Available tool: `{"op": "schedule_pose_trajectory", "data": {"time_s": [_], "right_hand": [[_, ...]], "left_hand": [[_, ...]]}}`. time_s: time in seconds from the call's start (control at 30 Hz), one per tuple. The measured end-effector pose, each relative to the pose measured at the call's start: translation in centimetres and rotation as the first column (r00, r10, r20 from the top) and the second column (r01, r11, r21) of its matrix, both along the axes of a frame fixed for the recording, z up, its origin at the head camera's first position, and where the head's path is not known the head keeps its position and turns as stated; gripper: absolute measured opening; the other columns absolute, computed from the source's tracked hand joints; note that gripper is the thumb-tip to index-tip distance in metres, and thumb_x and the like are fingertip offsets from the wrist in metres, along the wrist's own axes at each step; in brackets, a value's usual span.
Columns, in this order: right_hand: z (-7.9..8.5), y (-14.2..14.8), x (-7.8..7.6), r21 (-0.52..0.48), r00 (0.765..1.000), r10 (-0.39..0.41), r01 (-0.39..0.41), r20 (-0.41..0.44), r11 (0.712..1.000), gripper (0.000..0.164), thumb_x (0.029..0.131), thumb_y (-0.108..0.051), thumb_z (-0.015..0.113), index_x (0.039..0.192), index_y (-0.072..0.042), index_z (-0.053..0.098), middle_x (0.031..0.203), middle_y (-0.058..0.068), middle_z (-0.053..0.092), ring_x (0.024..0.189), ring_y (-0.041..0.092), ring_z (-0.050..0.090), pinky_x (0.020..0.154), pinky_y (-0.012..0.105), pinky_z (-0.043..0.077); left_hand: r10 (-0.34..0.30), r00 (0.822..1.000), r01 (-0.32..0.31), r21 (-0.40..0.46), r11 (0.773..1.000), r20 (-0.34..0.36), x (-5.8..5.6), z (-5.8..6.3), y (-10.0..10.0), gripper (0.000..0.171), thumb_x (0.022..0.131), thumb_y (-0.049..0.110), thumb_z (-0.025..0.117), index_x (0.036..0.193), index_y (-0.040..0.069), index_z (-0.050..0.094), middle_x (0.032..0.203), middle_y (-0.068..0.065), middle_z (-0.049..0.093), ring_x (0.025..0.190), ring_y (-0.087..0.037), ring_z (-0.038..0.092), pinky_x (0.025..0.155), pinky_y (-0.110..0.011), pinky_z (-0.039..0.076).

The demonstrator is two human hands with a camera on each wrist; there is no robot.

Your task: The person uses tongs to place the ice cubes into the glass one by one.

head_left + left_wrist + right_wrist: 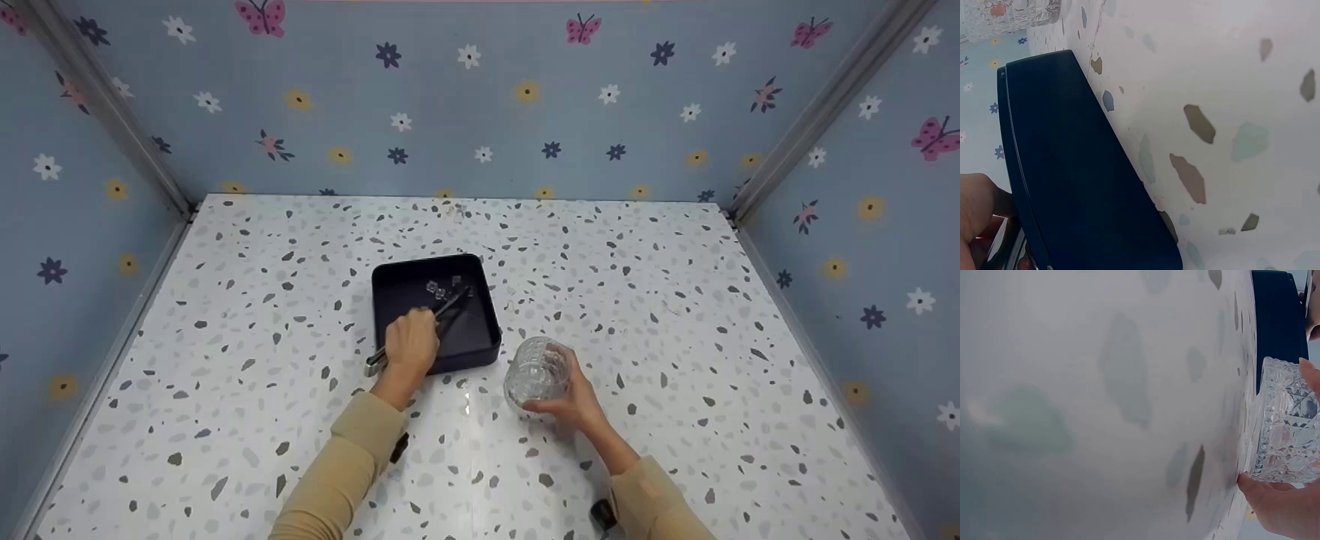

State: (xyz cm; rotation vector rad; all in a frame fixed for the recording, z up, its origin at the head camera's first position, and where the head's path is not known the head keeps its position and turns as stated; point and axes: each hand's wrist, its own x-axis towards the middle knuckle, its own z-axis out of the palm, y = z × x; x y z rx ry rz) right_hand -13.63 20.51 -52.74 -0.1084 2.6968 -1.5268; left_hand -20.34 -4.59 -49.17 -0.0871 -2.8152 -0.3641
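Observation:
My left hand grips a pair of metal tongs over the near left part of a dark square tray. The tongs' tips reach down inside, beside several small clear cubes near the middle right. In the left wrist view, the left hand shows at the edge, behind the tray's tall side wall. To the right of the tray, my right hand holds a clear cut-glass tumbler, thumb and fingers around its side. The right wrist view shows the tumbler's diamond-patterned wall low over the table.
Tray and tumbler are on a white speckled table. Blue flowered panels close off the back and both sides, with metal posts at the rear corners. A dark wrist device sits by the right sleeve.

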Motion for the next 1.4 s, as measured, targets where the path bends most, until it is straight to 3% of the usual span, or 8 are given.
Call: {"op": "schedule_pose_trajectory", "data": {"time_s": [0.37,0.8,1.4], "right_hand": [[0.0,0.0,0.0,-0.011,1.000,-0.011,0.011,-0.002,1.000,0.097,0.049,-0.022,0.086,0.130,-0.013,0.033,0.126,0.018,0.044,0.116,0.035,0.040,0.096,0.048,0.029],[0.0,-0.3,0.1,-0.009,1.000,-0.004,0.004,0.000,1.000,0.098,0.049,-0.023,0.086,0.130,-0.014,0.032,0.128,0.018,0.043,0.117,0.036,0.040,0.095,0.049,0.029],[0.0,-0.1,0.0,-0.006,1.000,-0.017,0.017,-0.013,1.000,0.098,0.048,-0.020,0.086,0.130,-0.011,0.032,0.124,0.020,0.045,0.113,0.035,0.043,0.094,0.047,0.031]], "left_hand": [[0.000,1.000,0.000,-0.014,1.000,-0.007,0.0,0.1,0.0,0.008,0.077,0.000,0.057,0.072,-0.003,0.063,0.065,-0.015,0.060,0.057,-0.032,0.059,0.047,-0.041,0.046],[-0.010,1.000,0.010,0.004,1.000,-0.005,0.0,0.1,-0.2,0.011,0.078,0.002,0.057,0.069,-0.001,0.063,0.065,-0.016,0.061,0.058,-0.032,0.060,0.049,-0.042,0.046],[-0.002,1.000,0.003,0.077,0.997,-0.020,1.0,2.2,-0.2,0.015,0.079,0.011,0.063,0.075,-0.003,0.062,0.067,-0.016,0.061,0.058,-0.034,0.059,0.049,-0.042,0.046]]}}
